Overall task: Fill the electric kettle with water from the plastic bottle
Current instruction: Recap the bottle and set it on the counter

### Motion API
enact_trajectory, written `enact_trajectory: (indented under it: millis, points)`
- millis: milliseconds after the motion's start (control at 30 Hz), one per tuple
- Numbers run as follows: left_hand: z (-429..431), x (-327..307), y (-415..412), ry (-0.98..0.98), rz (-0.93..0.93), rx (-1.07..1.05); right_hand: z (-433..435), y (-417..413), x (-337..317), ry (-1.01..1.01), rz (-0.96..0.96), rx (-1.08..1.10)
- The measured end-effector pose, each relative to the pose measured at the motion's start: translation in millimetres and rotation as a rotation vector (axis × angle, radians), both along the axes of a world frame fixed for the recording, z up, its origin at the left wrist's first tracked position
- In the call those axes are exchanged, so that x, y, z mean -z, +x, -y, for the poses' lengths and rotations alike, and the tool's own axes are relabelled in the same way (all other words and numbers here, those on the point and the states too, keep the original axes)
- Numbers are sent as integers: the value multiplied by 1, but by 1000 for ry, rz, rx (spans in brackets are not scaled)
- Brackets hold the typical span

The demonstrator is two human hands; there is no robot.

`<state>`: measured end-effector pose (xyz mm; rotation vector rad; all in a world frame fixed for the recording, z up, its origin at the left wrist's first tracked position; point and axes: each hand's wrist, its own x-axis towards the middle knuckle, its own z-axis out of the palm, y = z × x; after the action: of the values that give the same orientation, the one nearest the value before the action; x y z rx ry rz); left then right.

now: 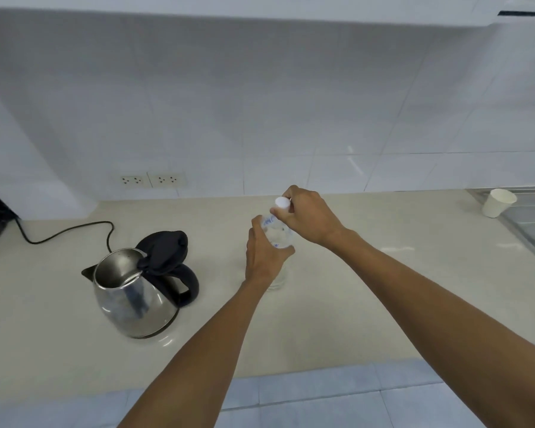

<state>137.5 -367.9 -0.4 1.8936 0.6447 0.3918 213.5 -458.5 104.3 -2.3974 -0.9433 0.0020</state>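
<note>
Both arms reach out over the bench. Left hand (264, 257) wraps the bottle (279, 234), standing upright mid-bench. Right hand (306, 216) pinches its cap (282, 202). Left of the bottle sits the kettle (133, 291), lid up, nearer the left hand.

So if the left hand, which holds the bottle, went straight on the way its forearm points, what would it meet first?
Apart from the plastic bottle it grips, the left hand would probably meet the right hand at the white cap. Beyond that lies the tiled wall, though depth is unclear.
</note>
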Motion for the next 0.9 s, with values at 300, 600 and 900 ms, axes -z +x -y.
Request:
enact_trajectory:
  millis: [300, 600, 900]
  points:
    - [-8, 2, -9, 67, -45, 53, -4, -1, 2, -31, -6, -16]
    - [-11, -9, -27, 108, -72, 95, -1, -21, 6, -25, 5, 44]
    - [-41, -62, -104, 435, 58, 192, -9, -84, 1, 63, 79, 294]
